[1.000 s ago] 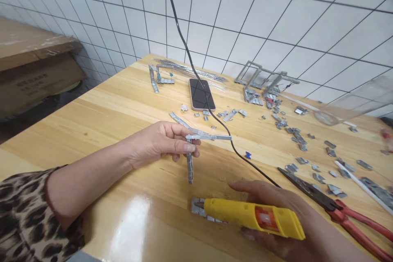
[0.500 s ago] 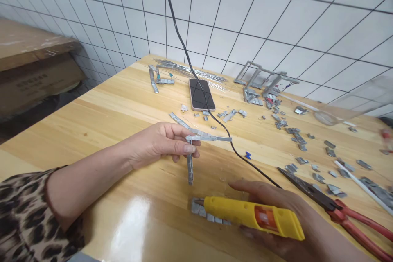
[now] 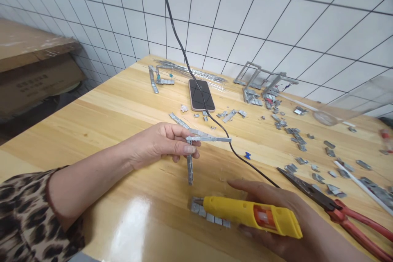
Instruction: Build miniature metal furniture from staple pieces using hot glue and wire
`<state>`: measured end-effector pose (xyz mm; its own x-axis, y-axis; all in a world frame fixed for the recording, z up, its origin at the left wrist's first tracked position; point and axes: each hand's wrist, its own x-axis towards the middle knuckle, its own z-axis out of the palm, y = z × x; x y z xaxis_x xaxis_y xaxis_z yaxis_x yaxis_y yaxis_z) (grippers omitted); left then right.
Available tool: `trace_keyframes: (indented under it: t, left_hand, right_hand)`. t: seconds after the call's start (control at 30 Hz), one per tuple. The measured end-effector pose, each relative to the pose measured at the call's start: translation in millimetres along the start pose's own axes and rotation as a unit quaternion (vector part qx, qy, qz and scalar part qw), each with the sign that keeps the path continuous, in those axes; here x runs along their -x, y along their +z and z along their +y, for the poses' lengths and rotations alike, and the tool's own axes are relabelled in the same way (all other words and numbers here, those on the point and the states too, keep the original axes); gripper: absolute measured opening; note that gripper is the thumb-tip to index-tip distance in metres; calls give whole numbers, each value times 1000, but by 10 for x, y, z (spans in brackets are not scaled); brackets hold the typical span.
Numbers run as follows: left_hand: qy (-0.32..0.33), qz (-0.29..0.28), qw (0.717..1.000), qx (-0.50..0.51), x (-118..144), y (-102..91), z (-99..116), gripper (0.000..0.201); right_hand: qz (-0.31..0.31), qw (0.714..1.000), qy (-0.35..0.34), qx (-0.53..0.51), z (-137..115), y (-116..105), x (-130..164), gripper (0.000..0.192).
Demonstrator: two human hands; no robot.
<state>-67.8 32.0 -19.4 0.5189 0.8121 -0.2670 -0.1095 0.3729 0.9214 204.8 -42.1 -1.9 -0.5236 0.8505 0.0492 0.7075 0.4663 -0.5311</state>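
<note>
My left hand [image 3: 172,141] pinches a jointed silver-grey metal frame [image 3: 208,138] between thumb and fingers. One arm of the frame points right, another runs to the back left, and a third hangs down. In my right hand [image 3: 276,200] lies a yellow glue gun [image 3: 233,206] with an orange-red part in its side. Its dark tip points left and is over or against a short row of folded grey metal pieces [image 3: 210,217] on the table; whether they touch I cannot tell.
A black cord [image 3: 219,123] crosses the wooden table [image 3: 101,118]. Behind are a phone [image 3: 201,95], thin metal rods [image 3: 196,73] and finished-looking metal frames [image 3: 254,80]. Red-handled pliers [image 3: 334,208], a blue piece [image 3: 247,155] and scattered metal bits [image 3: 294,134] lie right. A clear container [image 3: 356,102] stands far right.
The glue gun's rear end and the black cord have shifted slightly to the left. My left hand and the frame stay almost still.
</note>
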Motion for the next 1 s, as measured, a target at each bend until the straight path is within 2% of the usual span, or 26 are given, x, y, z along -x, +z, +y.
trace_keyframes:
  t: [0.27,0.47,0.7,1.0]
  left_hand:
    - [-6,-4,1000,-1,3,0,-4,20]
    - [-5,-2,1000,-1,10,5,6,21]
    - [-8,-6,1000,1,5,-16,-10,20]
    - [-1,-10,1000,6,-3,-5,-8,18]
  right_hand:
    - [7,999,12,-51,14,-14,0,44]
    - [7,997,56,-54,12,7,1,41]
    - [16,999,40,-22,-10,23,26,45]
    - [4,997,55,-47,-11,24,20,41]
